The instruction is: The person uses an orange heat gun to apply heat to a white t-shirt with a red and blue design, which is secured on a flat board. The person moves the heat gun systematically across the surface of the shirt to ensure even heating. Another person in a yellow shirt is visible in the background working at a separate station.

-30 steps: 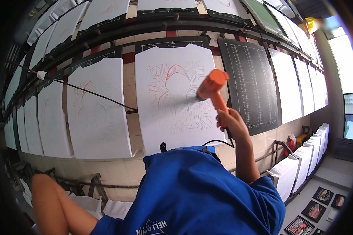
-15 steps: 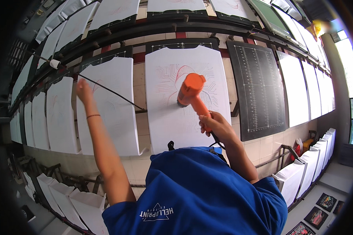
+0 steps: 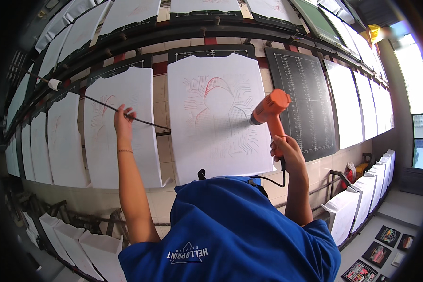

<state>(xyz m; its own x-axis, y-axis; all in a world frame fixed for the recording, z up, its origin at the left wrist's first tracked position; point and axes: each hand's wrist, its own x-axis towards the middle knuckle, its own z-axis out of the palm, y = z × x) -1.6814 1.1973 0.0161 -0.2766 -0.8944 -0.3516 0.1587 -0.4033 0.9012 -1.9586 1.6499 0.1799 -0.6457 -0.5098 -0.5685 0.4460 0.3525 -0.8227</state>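
Observation:
My right hand is closed around the handle of an orange heat gun. Its dark nozzle points left and down at the white shirt panel, above its right side. Thin red and grey lines of a hooded figure and circuit-like tracks mark that panel. To the left, my left hand has its fingers curled on a thin black cord, over the neighbouring white panel. The cord slants from upper left to the middle panel's left edge. A white cylindrical piece sits along the cord.
A bare black board with white ruler marks lies right of the middle panel. More white panels continue to both sides. A dark rail runs behind them. The gun's cable loops near my body. Dark printed pieces lie lower right.
The heat gun has swung right from over the panel's middle to its right edge, uncovering the drawing. My left hand has moved right and slightly down along the cord.

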